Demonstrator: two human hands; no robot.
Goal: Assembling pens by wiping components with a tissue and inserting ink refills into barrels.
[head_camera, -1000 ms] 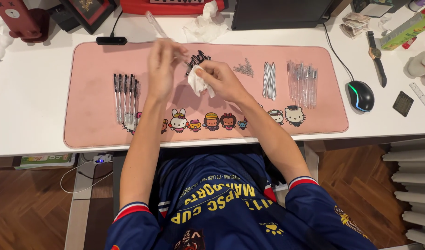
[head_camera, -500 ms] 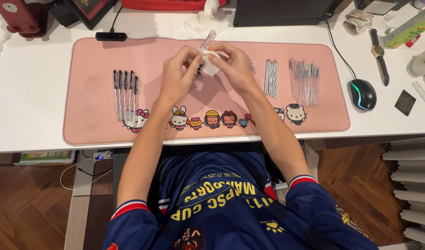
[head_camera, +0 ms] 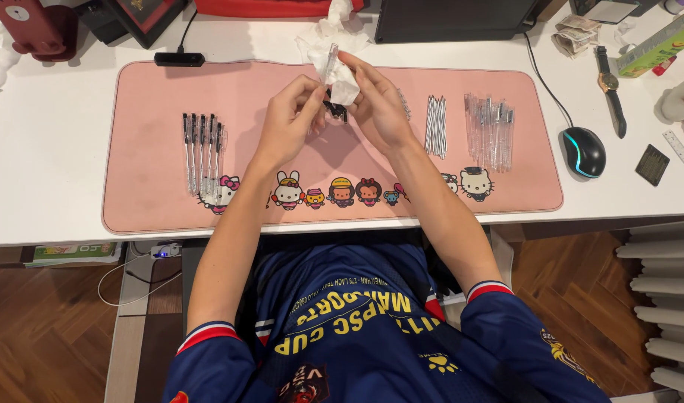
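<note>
Now my right hand pinches a white tissue around a clear pen barrel, raised over the pink mat; my left hand fingers close on its lower end. Wiping, I judge; next needs a steady turn.

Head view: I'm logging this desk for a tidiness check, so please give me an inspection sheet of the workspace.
Surface: white desk under a pink cartoon desk mat.
Job's things: clear pen barrel and white tissue held up; assembled pens, refills, clear barrels in rows.
Clutter: wristwatch, banknotes, ruler.
Hands: left hand and right hand, both gripping.
Cables: mouse cable.
Surroundings: wooden floor.
</note>
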